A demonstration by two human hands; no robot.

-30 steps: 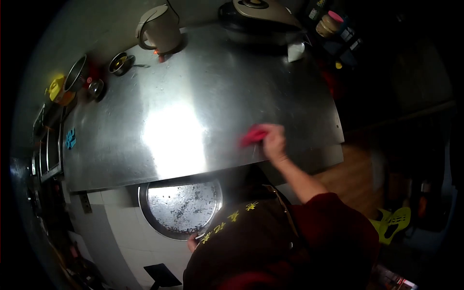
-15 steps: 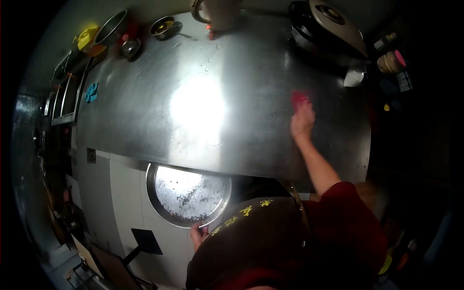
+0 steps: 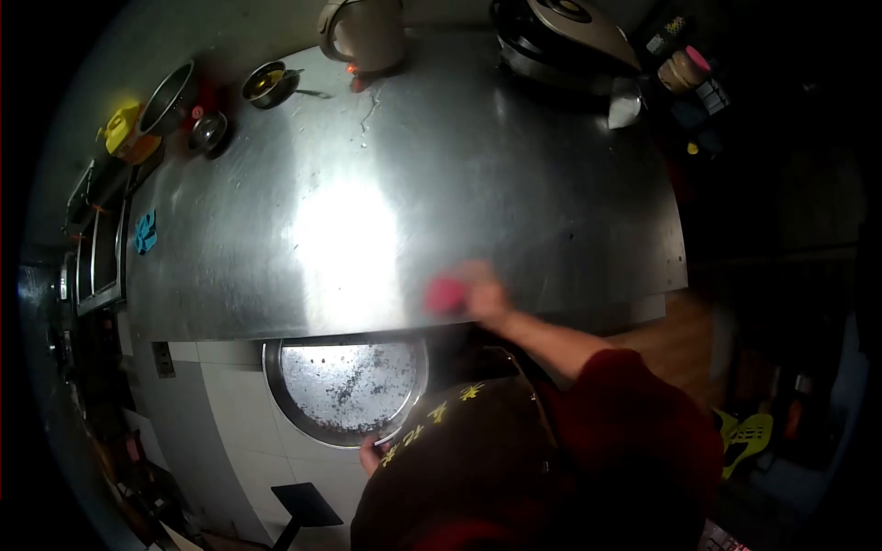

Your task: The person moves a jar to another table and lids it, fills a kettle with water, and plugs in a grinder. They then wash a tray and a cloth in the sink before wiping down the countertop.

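My right hand [image 3: 484, 294] is closed around a pinkish-red cloth [image 3: 446, 296], blurred by motion, at the near edge of the metal tabletop [image 3: 230, 248]. Below that edge, my left hand [image 3: 370, 455] grips the rim of a large round metal pan [image 3: 349, 390]. The pan's inside faces up and has dark specks and worn patches. It is held just under the table's front edge, beside my apron, and my left fingers are partly hidden by the rim.
Along the back stand a small bowl [image 3: 266, 84], a beige pitcher [image 3: 372, 37] and a black-and-beige appliance [image 3: 570, 46]. A larger metal bowl [image 3: 170, 96] and yellow jug [image 3: 119, 129] are at far left. A blue cloth-like item [image 3: 145, 231] lies on the left.
My right hand has swept the pinkish-red cloth leftward and toward me, from the table's right side to its near edge. My left hand keeps hold of the pan. The camera view has shifted.
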